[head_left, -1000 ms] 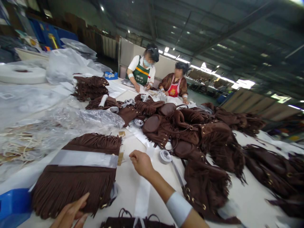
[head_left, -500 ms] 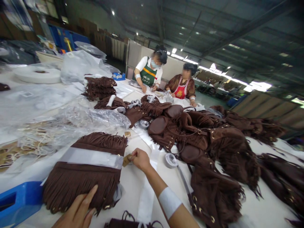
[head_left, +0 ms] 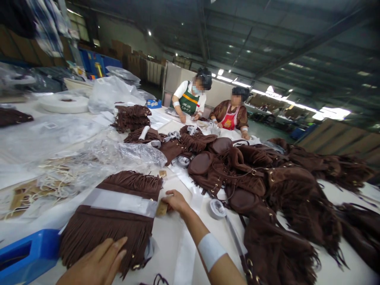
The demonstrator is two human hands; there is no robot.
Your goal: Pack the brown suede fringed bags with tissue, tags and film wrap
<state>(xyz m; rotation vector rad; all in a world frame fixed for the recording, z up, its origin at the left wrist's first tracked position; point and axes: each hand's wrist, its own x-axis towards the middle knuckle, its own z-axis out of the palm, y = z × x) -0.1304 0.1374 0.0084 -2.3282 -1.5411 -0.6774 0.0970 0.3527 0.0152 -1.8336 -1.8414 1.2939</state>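
Observation:
A dark brown fringed bag (head_left: 108, 226) lies on the table in front of me, a whitish translucent band (head_left: 118, 201) across its middle. My left hand (head_left: 99, 259) rests on its lower fringe, fingers stretched out and holding nothing. At the bag's right edge, my right hand (head_left: 175, 201) pinches a small tan tag (head_left: 162, 208). Whether that tag is tied to the bag cannot be made out. Another small tan tag (head_left: 162, 173) lies just past the bag's upper right corner. A whitish strip (head_left: 187, 241) runs along the table under my right forearm.
At lower left stands a blue tape dispenser (head_left: 32, 253). Clear plastic bags (head_left: 139, 154) and corded tags (head_left: 52, 180) lie beyond it. Brown fringed bags (head_left: 285, 190) are heaped on the right, near a grey strap roll (head_left: 217, 208). Two people (head_left: 190, 99) work across the table.
My view has shifted slightly, so most things sit a little lower and further right. The fingers of my left hand lie closer together. The tag stays pinched in my right hand.

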